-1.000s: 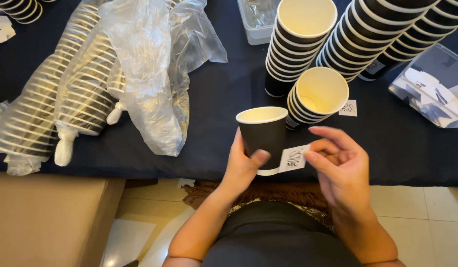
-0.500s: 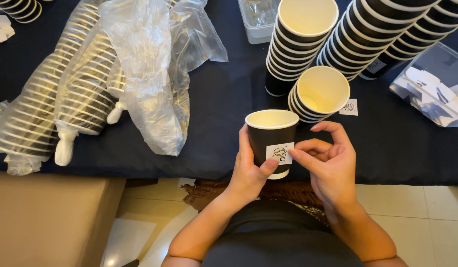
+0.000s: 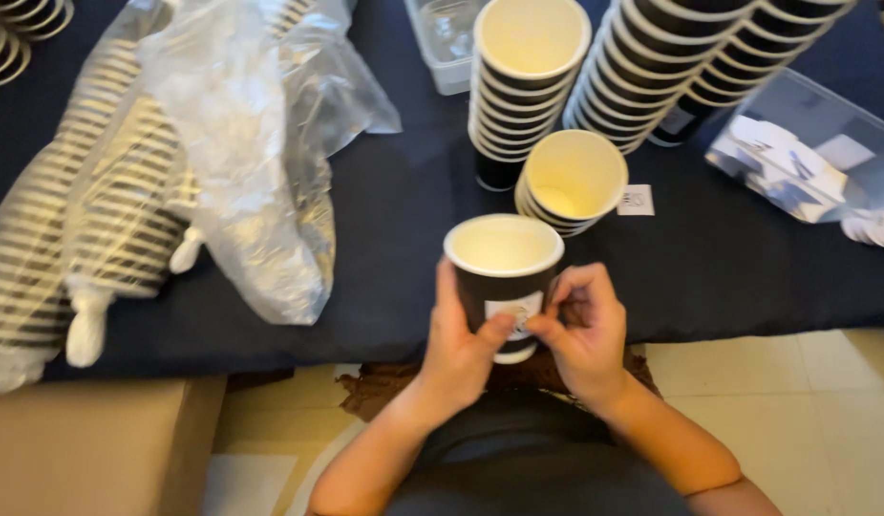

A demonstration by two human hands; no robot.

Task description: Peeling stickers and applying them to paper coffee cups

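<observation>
My left hand (image 3: 461, 346) grips a black paper cup (image 3: 504, 272) with a pale inside, holding it upright just over the table's near edge. A small white sticker (image 3: 514, 313) sits on the cup's side facing me. My right hand (image 3: 580, 330) presses its fingertips and thumb against that sticker on the cup's right side. Both thumbs meet at the sticker.
Behind the cup stand a short stack (image 3: 571, 182) and tall stacks (image 3: 523, 76) of the same cups on a dark tablecloth (image 3: 404, 220). Bagged cup sleeves in clear plastic (image 3: 174, 172) lie left. A clear tray with white stickers (image 3: 795, 162) sits right. A brown box (image 3: 88, 444) is at lower left.
The sticker went from my right fingers onto the cup's side. The cup has come closer to me, and both hands have closed around it.
</observation>
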